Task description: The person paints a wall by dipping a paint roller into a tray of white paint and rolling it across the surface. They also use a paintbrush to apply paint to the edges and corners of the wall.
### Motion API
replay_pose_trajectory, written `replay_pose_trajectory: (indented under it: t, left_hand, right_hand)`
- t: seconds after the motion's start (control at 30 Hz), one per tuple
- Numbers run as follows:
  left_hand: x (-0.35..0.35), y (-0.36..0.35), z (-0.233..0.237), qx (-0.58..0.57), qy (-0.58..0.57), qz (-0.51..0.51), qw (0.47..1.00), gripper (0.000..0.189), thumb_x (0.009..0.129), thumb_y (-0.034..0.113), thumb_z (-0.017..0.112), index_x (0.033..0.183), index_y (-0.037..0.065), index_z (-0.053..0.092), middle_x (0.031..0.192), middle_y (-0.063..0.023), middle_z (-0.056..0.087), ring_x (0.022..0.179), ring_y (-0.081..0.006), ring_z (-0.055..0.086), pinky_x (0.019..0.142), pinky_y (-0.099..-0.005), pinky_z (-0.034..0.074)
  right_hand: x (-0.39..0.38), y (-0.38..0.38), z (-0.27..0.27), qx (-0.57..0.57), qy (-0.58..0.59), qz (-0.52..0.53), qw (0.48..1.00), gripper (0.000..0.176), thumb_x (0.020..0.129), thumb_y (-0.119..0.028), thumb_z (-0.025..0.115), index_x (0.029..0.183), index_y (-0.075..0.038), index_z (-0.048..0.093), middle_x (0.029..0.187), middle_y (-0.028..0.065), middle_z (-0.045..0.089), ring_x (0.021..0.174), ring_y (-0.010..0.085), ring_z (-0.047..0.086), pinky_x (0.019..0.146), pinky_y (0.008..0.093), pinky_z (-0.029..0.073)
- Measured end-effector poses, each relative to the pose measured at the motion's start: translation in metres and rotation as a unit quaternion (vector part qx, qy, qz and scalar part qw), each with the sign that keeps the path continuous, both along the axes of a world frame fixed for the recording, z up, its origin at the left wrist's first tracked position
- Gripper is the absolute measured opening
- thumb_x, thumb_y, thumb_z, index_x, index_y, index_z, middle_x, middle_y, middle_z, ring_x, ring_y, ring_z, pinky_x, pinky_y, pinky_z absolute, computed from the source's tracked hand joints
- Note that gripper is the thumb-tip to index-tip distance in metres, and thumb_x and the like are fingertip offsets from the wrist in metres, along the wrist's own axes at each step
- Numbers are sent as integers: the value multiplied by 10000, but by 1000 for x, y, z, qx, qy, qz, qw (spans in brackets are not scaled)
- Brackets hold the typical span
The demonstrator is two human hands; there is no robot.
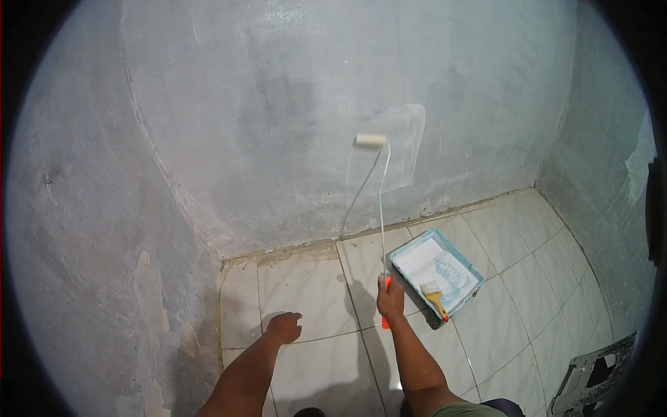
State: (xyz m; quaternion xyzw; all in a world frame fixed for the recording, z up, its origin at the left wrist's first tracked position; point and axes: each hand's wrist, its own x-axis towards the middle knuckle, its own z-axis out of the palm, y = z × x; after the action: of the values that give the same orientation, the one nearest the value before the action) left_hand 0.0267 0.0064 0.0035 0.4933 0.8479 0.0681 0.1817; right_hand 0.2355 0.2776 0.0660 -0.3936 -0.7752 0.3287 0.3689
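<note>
My right hand is wrapped round the orange handle of a paint roller. The white roller head is at the grey wall, over a paler, wet-looking patch. To the left, my left hand hangs above the tiles with its fingers curled; nothing shows in it. Right of my right hand, a blue-rimmed paint tray with white paint lies on the floor. A yellow-handled brush rests at the tray's near edge.
Walls of rough grey plaster stand at the left and right. Pale tiles cover the floor. A grey and black stool or step is at the lower right.
</note>
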Motion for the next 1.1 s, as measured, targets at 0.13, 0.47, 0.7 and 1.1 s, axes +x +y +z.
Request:
replay_pose_trajectory:
  t: [0.13, 0.47, 0.7, 1.1]
  left_hand:
    - [-1, -8, 7, -22, -4, 6, 1000, 454, 894, 290, 605, 1306, 100, 605, 1221, -151, 675, 1169, -318, 623, 992, -442, 507]
    - [-15, -34, -17, -40, 19, 31, 999, 451, 889, 287, 604, 1289, 80, 613, 1236, -164, 669, 1180, -325, 616, 1018, -446, 492]
    - [0, -5, -4, -39, -10, -2, 999, 442, 900, 291, 599, 1295, 94, 609, 1238, -163, 668, 1168, -323, 624, 1017, -439, 492]
    - [-10, -26, -16, -84, -5, 22, 996, 452, 904, 287, 591, 1309, 88, 602, 1295, -152, 645, 1233, -310, 589, 1054, -435, 466]
  right_hand:
    - [-19, 33, 18, 41, 34, -24, 998, 412, 1029, -381, 504, 1038, 19, 599, 892, 304, 655, 870, 516, 617, 746, 556, 464]
    - [58, 12, -68, -79, -15, 63, 995, 421, 1017, -400, 535, 985, 13, 609, 803, 262, 648, 775, 490, 608, 703, 504, 472]
    - [20, 62, 33, 12, 36, 61, 997, 382, 1013, -370, 546, 989, 5, 612, 846, 299, 652, 819, 493, 636, 703, 522, 486]
    - [56, 60, -72, 39, -65, 57, 996, 395, 995, -385, 557, 1059, 0, 613, 879, 313, 667, 866, 515, 641, 735, 560, 485]
